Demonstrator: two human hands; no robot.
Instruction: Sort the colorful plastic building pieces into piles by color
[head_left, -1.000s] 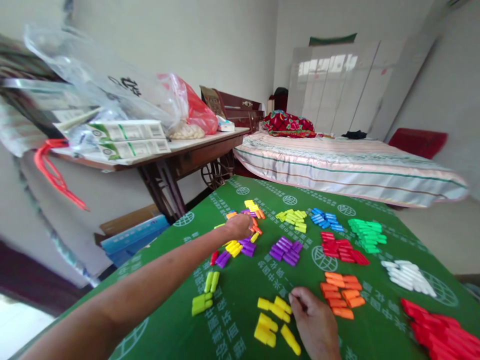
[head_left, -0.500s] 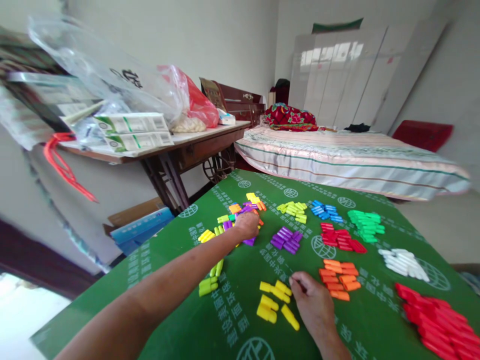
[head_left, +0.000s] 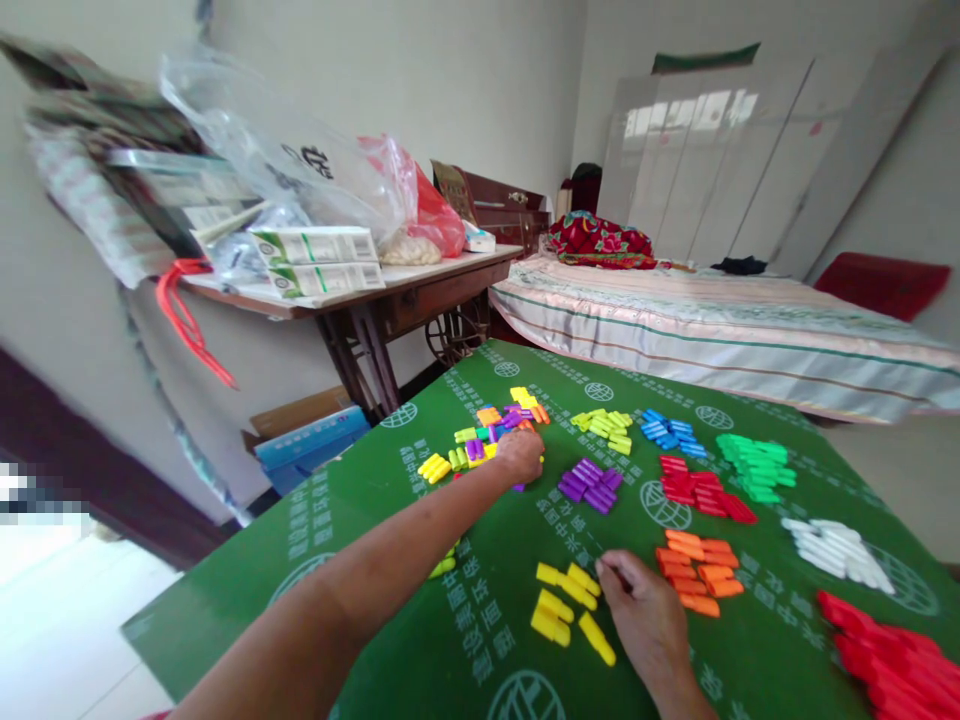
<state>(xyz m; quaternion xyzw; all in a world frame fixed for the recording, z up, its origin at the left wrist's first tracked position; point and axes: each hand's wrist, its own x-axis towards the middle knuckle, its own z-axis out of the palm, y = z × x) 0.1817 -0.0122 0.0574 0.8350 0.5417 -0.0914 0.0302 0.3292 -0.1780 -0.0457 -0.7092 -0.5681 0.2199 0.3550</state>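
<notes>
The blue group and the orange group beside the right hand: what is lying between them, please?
In the head view, a group of red pieces lies between the blue group and the orange group, on the green tabletop.

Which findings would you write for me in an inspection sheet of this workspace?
Surface: green printed tabletop.
Job's things: small coloured pieces in single-colour groups, plus a mixed pile.
Clutter: plastic bags and boxes on the side table.
Hands: left hand at the mixed pile, grip hidden; right hand between yellow pieces and orange pieces, contents unclear.
Cables: nothing certain; a red cord hangs at the side table's edge.
Surroundings: bed with striped cover, white cabinet, blue box.
</notes>
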